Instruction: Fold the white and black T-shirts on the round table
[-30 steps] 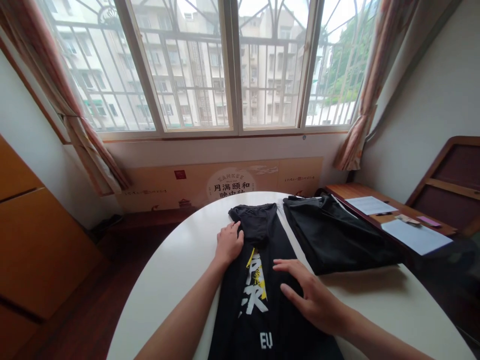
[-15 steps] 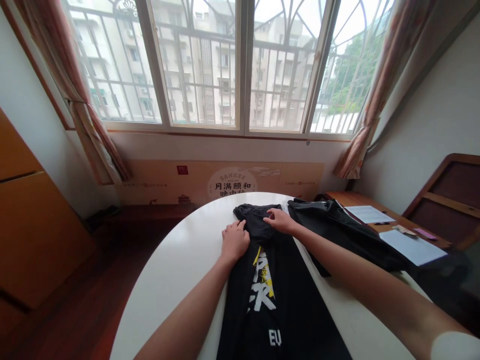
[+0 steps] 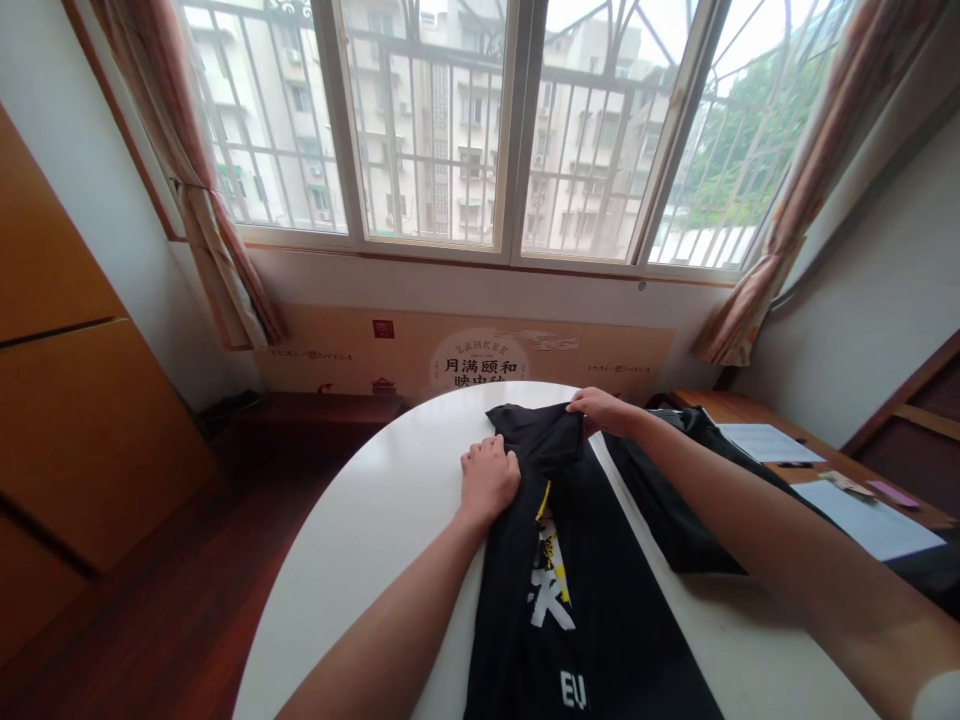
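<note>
A black garment (image 3: 622,600) with white and yellow lettering lies lengthwise on the round white table (image 3: 360,560). Its far end is folded over into a short, sleeve-like flap. My left hand (image 3: 489,478) rests on the garment's left edge beside the flap, fingers spread flat and pointing away. At the flap's far right corner, my right hand (image 3: 596,408) pinches the black fabric between thumb and fingers and draws it taut.
Another black cloth (image 3: 667,500) lies at the right side of the table, partly under my right forearm. Beyond it, a wooden desk (image 3: 697,402) holds white papers (image 3: 866,515) and a pink slip (image 3: 892,494). A window with curtains (image 3: 217,270) is ahead.
My right hand has gone from lying over the flap to gripping its far right corner. The flap is now stretched flatter and wider. The view has shifted slightly.
</note>
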Tool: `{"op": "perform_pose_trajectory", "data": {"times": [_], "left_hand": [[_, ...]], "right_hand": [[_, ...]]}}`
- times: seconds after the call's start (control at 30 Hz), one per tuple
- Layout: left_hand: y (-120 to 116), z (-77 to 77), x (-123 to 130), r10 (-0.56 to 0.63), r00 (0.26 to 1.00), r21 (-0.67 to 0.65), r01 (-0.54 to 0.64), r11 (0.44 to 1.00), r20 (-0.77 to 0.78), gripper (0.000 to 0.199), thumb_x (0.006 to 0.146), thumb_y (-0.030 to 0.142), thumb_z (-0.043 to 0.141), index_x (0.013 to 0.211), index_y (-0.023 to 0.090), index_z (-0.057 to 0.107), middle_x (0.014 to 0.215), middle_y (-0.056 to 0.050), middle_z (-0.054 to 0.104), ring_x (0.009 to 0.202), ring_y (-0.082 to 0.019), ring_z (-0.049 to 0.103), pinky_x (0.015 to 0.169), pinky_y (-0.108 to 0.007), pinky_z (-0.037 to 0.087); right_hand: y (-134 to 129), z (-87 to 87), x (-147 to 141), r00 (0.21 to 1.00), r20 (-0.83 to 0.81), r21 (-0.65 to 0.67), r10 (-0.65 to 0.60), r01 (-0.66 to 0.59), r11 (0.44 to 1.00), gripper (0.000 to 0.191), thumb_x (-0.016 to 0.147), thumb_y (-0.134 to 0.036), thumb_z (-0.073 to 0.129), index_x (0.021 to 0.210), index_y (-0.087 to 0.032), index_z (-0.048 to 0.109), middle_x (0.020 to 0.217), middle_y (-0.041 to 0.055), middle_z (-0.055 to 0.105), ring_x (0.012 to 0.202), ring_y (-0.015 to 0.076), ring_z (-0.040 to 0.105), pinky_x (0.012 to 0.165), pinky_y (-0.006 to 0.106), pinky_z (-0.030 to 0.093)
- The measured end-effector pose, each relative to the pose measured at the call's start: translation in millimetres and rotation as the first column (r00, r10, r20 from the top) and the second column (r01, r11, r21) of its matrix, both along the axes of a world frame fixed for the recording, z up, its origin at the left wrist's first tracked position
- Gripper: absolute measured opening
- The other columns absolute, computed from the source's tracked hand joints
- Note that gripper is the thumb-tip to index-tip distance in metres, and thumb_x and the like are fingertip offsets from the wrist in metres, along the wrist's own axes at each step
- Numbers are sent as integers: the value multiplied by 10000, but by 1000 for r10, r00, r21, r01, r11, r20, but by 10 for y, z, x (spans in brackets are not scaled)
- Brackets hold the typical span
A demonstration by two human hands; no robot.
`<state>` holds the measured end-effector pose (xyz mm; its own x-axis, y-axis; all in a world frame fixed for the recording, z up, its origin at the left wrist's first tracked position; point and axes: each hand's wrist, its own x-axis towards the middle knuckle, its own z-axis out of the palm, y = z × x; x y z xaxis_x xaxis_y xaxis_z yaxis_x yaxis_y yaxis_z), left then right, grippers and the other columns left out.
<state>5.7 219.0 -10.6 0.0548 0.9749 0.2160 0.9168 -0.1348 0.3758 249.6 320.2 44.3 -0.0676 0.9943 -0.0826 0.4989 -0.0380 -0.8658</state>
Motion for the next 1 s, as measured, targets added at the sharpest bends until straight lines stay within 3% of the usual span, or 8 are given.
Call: {"op": "perform_pose_trajectory", "data": {"times": [0.2,0.43,0.53,0.67,0.77,0.83,0.93,1.0], "left_hand": [[-28,5,11,12,999,13,-12,1000,-30,464,1045,395,395,1312,91,622,1362,-191,642,1239,-356,559,1076,-477,395],[-32,-29,10,15,999,21,-14,1000,-45,399,1034,410,440,1216,110,631,1285,-191,659,1215,-340,569,1047,-451,400],[-35,21,25,33,999,35,-32,999,-31,387,1029,410,458,1215,114,623,1287,-189,659,1212,-330,582,1049,-437,404],[-210,312,50,4,1000,-20,-5,1000,-30,399,1030,418,443,1205,106,617,1227,-195,693,1140,-319,647,965,-401,460],[-650,510,13,-149,988,-248,137,959,-32,490,1018,553,417,1179,151,647,1116,-167,748,1015,-321,711,831,-379,504],[-1110,487,-64,-211,977,-325,189,927,-34,543,973,660,432,1128,204,683,1060,-143,766,954,-331,730,788,-386,521],[-1898,204,-249,-254,967,-231,243,942,-18,418,819,570,684,1133,294,700,1019,-98,774,920,-309,741,756,-359,543],[-2361,-42,-392,-213,977,-239,204,949,-12,371,800,420,710,1156,315,697,967,-83,778,865,-281,752,705,-329,543]], "right_hand": [[-24,-239,139,989,59,-15,-139,140,990,251,850,-271,746,715,-181,555,559,-4,563,533,147,576,510,252,514],[-16,-455,89,968,223,14,-117,117,993,198,796,-253,794,716,-133,659,630,31,646,552,151,596,527,243,474],[12,-508,61,932,326,76,-156,139,987,69,813,-174,725,837,-110,718,828,105,739,777,217,701,689,274,533],[27,-596,8,859,449,155,-246,197,968,327,876,-184,632,1192,-128,695,1185,177,737,1151,307,684,957,363,514],[16,-640,-27,821,509,149,-260,214,966,403,931,-236,566,1320,-149,627,1273,215,704,1205,359,669,999,447,497],[16,-648,-33,810,531,137,-247,206,969,411,953,-264,540,1343,-153,607,1285,230,697,1209,377,669,994,469,497],[41,-640,-10,808,545,124,-222,184,975,400,969,-289,526,1340,-161,603,1285,221,698,1216,369,669,993,451,497],[67,-635,14,808,550,119,-214,178,977,396,972,-294,525,1339,-167,602,1286,209,700,1220,356,668,998,435,495]]}}
